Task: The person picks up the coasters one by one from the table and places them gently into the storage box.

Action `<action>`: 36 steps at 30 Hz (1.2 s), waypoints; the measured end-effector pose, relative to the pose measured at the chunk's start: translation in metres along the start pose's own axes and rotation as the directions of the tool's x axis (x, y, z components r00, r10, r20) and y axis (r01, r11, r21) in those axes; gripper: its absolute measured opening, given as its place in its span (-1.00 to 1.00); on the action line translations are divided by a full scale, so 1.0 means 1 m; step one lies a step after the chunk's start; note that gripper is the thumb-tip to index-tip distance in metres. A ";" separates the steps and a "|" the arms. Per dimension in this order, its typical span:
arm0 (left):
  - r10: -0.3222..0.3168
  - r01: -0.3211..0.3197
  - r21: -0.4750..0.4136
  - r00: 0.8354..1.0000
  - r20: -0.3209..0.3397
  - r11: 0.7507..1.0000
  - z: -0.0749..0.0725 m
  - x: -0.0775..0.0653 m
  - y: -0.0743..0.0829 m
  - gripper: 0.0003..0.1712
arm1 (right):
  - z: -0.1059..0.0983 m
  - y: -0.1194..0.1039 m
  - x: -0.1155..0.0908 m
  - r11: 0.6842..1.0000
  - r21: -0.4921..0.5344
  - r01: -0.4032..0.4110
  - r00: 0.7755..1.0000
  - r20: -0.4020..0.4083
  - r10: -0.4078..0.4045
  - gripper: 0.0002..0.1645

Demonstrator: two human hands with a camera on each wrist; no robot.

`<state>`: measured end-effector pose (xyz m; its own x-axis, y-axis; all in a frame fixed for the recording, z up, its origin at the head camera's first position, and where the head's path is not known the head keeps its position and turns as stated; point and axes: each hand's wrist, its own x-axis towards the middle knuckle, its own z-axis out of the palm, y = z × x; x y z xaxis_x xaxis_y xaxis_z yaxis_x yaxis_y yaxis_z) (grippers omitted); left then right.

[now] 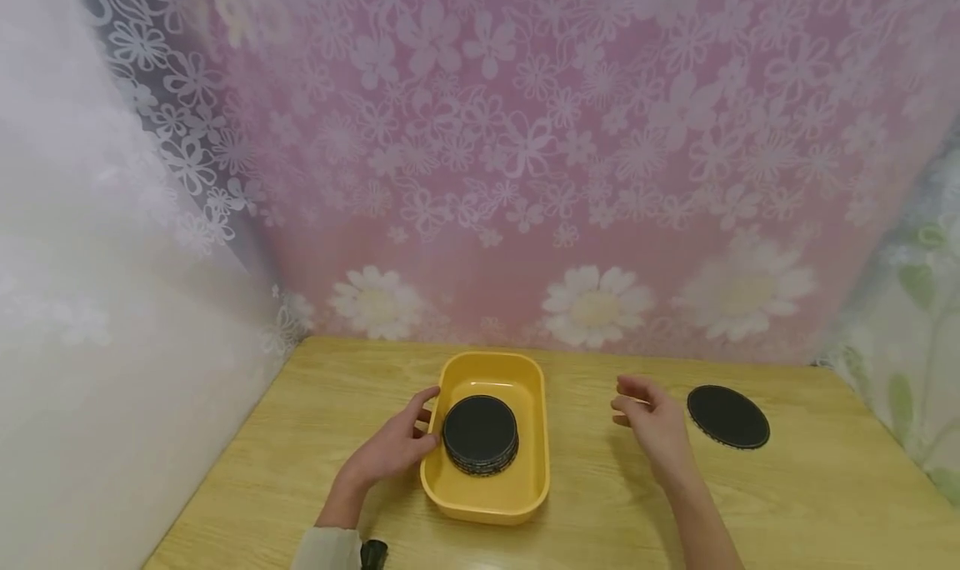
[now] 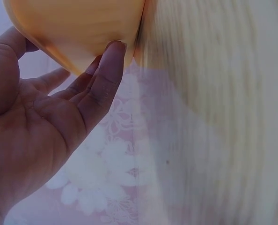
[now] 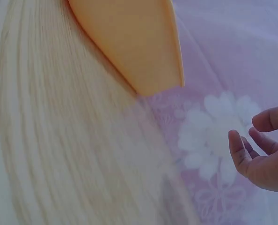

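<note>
A yellow rectangular tray point(image 1: 491, 499) with rounded corners stands on the wooden table. Inside it lies a stack of round black coasters point(image 1: 481, 428). My left hand point(image 1: 390, 447) holds the tray's left side, thumb and forefinger at the rim. In the left wrist view other fingers point(image 2: 104, 86) rest along the outer wall. To the right of the tray, my right hand point(image 1: 654, 424) hovers over the table with fingers loosely bent and nothing between them. A single black coaster point(image 1: 727, 417) lies flat on the table just beyond that hand's right side.
Behind the wooden table point(image 1: 585, 503) rises a pink flowered backdrop point(image 1: 480, 178). A pale panel point(image 1: 135, 320) borders the left side, and a leaf-patterned one point(image 1: 915, 362) the right. Near my left sleeve a small black object point(image 1: 373, 554) shows at the bottom edge.
</note>
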<state>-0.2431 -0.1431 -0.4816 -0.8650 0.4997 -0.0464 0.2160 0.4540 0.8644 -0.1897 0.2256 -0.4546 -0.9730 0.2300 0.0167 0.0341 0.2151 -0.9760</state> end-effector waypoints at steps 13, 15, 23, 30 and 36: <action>-0.006 0.006 -0.025 1.000 -0.001 1.000 0.005 0.002 0.000 -0.17 | -0.032 0.006 -0.001 0.999 -0.022 -0.044 0.999 -0.019 0.043 -0.46; -0.002 0.002 -0.021 1.000 -0.001 1.000 0.004 0.003 0.000 -0.17 | -0.034 0.006 0.000 0.999 -0.022 -0.047 0.999 -0.026 0.047 -0.46; 0.024 -0.023 0.011 1.000 -0.019 1.000 -0.004 0.006 0.001 -0.19 | -0.043 0.006 0.005 1.000 0.000 -0.029 0.999 -0.037 0.029 -0.47; 0.024 -0.024 0.000 1.000 -0.003 1.000 -0.005 0.008 0.001 -0.20 | -0.060 0.010 0.009 0.996 0.081 -0.043 0.998 -0.045 0.046 -0.51; 0.005 -0.005 0.010 1.000 -0.006 1.000 -0.002 0.001 -0.001 -0.19 | -0.070 0.019 0.006 0.983 0.156 -0.093 0.994 -0.034 0.099 -0.60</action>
<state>-0.2454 -0.1442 -0.4814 -0.8667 0.4973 -0.0392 0.2244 0.4589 0.8597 -0.1790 0.2978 -0.4583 -0.9566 0.2821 -0.0731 0.0885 0.0425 -0.9952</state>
